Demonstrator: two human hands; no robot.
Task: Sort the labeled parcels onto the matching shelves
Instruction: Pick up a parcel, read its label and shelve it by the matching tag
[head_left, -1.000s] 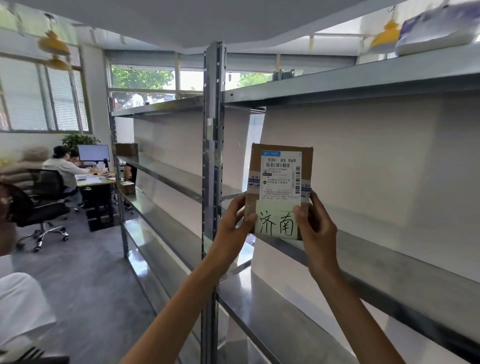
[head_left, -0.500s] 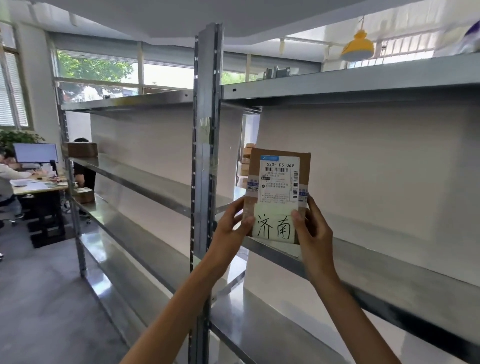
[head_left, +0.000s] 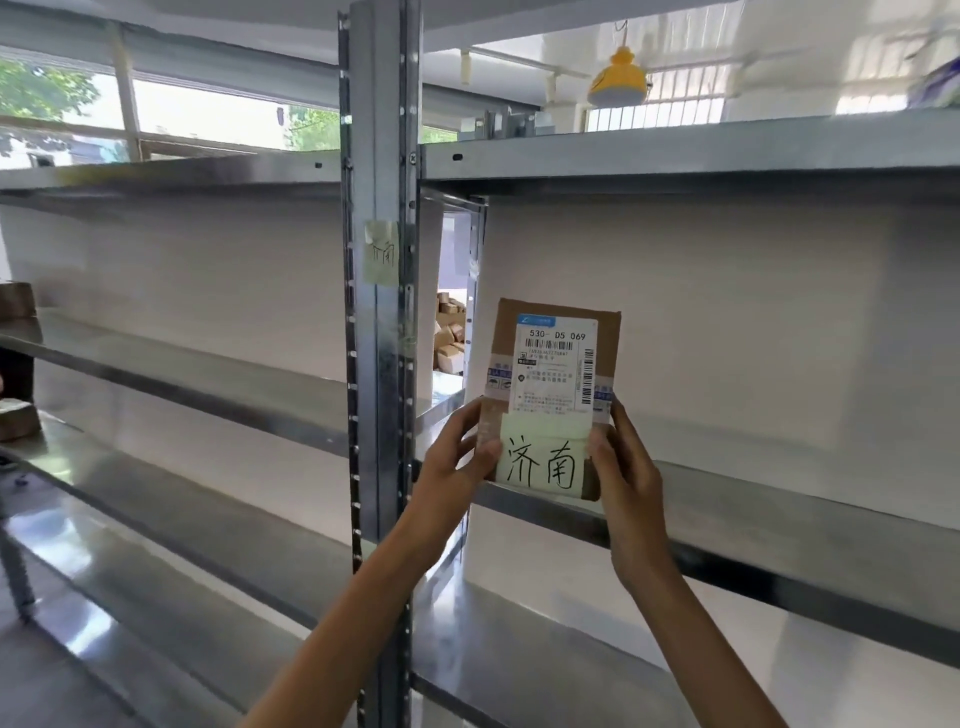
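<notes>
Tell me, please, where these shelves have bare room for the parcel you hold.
Bare: the grey metal shelf right of the right hand, along the white back panel; also the left bay's shelf between the steel upright post and the brown cardboard box crowding its far end.

A parcel depot: steel shelving (head_left: 727, 156), labelled upright (head_left: 382, 312), heaped cartons (head_left: 449, 338).

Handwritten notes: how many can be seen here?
2. One note is on the held parcel; the other note is stuck on the shelf post. More may be hidden.
</notes>
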